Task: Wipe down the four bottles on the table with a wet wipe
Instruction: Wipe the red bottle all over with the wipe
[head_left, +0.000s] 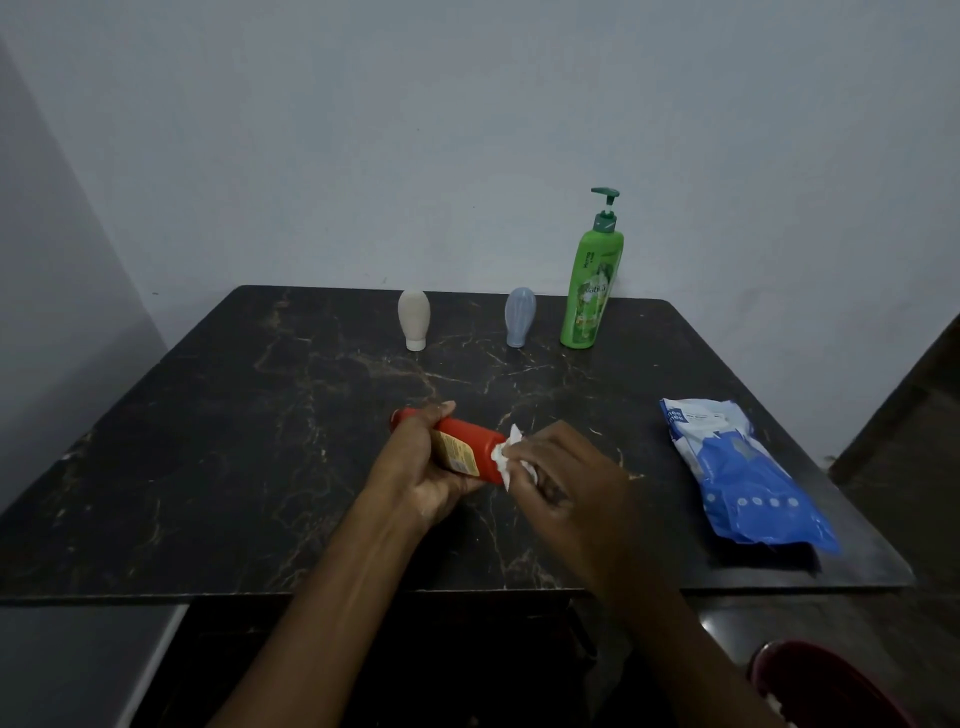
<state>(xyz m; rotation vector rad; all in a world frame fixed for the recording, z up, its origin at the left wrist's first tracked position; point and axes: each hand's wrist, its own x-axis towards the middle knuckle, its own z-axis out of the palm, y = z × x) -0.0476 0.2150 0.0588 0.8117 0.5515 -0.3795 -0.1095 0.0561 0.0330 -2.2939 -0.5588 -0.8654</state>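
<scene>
- Closest to me, the person's two forearms reach in over the near edge of the dark marbled table (234, 441) and meet around its middle.
- The left hand (431, 467) is wrapped round the body of the red bottle (470, 441), fingers curled over its label side. The bottle lies nearly on its side, and I cannot tell whether it is clear of the tabletop.
- Its long axis runs from the cap end, poking out far-left of the left hand, to the base end pointing near-right, straight at the other hand.
- The right hand (566, 478) pinches a bunched white wet wipe (506, 457) and holds it against that base end. So the exposed red surface lies just left of the wipe, between the two hands.
- My guess is the wiping hand must travel leftward along the axis, or the left hand must turn the bottle, since its grasp covers the middle stretch.
- Off to the right, well apart from the hands, the blue wipes pack (743, 478) lies flat.
- Along the far edge stand the remaining three: a beige squeeze bottle (414, 317) on its cap, a pale blue squeeze bottle (520, 317) likewise, and just beside that a tall green pump bottle (592, 291).
- These sit nearer the right hand's side; none is being touched.
</scene>
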